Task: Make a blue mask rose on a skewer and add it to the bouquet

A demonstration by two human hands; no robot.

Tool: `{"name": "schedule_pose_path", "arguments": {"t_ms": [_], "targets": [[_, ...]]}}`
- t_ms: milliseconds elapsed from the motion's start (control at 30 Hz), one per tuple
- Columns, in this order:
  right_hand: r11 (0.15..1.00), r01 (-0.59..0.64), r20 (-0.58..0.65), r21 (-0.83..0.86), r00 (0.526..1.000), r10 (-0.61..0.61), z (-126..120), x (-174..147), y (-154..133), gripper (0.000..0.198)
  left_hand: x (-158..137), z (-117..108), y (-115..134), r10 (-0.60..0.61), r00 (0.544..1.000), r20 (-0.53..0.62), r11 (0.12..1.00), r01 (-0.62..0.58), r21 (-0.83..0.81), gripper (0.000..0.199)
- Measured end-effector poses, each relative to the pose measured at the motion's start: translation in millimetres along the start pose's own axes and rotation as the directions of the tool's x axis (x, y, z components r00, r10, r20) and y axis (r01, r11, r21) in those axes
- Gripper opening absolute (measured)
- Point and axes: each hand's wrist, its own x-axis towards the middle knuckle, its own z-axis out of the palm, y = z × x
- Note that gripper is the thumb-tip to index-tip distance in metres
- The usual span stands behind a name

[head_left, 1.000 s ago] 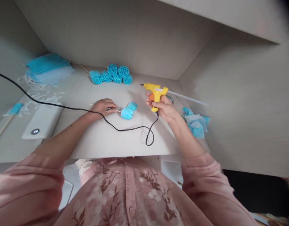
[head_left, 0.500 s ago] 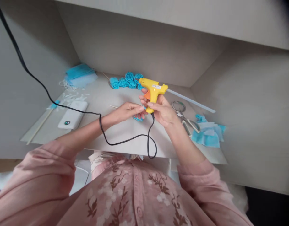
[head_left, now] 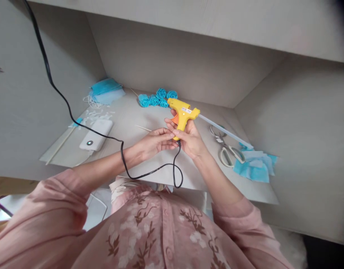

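Up over the desk point(head_left: 124, 119) it's the yellow gun point(head_left: 183, 112) in the right grip point(head_left: 192, 140), white label on its flank, orange trigger point(head_left: 175, 118) at the front, nose pointing left and tipped slightly up, handle running down. Out of the back comes the glue point(head_left: 225, 131), a long, straight, translucent rod slanting down to the right, while the black cord point(head_left: 132, 178) drops from the handle's base into a loop. Left of that, a thin pale stick point(head_left: 143, 128) pokes out of the left grip point(head_left: 156, 142), its other end hidden.
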Motion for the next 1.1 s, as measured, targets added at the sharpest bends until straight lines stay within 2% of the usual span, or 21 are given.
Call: {"name": "schedule_pose_path", "arguments": {"t_ms": [167, 367, 500, 600, 867, 1033, 1100], "targets": [[1.000, 0.017, 0.046, -0.002, 0.999, -0.016, 1.7, -1.7, 0.6, 0.060, -2.6, 1.3, -0.7, 0.028, 0.998, -0.061, 1.000, -0.028, 0.011, 0.023], [1.000, 0.009, 0.092, 0.007, 0.996, -0.010, 3.7, 1.5, -3.5, 0.080, -5.2, 8.0, 1.3, 0.111, 0.990, -0.093, 0.993, -0.107, 0.044, 0.023], [0.999, 0.039, 0.062, 0.028, 0.997, -0.041, 7.3, 0.1, -3.0, 0.095, -6.2, 15.2, -0.5, 0.139, 0.984, -0.114, 0.990, -0.137, 0.028, 0.022], [0.999, 0.048, 0.042, 0.022, 0.998, -0.049, 7.3, -1.3, -1.2, 0.098, -6.3, 17.8, -3.3, 0.135, 0.987, -0.088, 0.991, -0.132, 0.031, 0.021], [0.999, 0.035, 0.044, -0.005, 0.998, -0.035, -2.5, 0.7, 4.0, 0.082, -5.4, 16.0, -4.5, 0.156, 0.983, -0.095, 0.986, -0.148, 0.081, 0.018], [1.000, -0.013, 0.003, -0.010, 1.000, 0.013, -2.4, -7.9, 11.7, 0.050, -5.4, 20.6, 0.4, 0.228, 0.966, -0.119, 0.968, -0.212, 0.130, 0.017], [1.000, -0.019, -0.011, 0.001, 1.000, 0.019, -0.6, -11.3, 13.0, 0.044, -4.8, 21.7, -1.6, 0.225, 0.965, -0.136, 0.970, -0.209, 0.122, 0.018]]}}
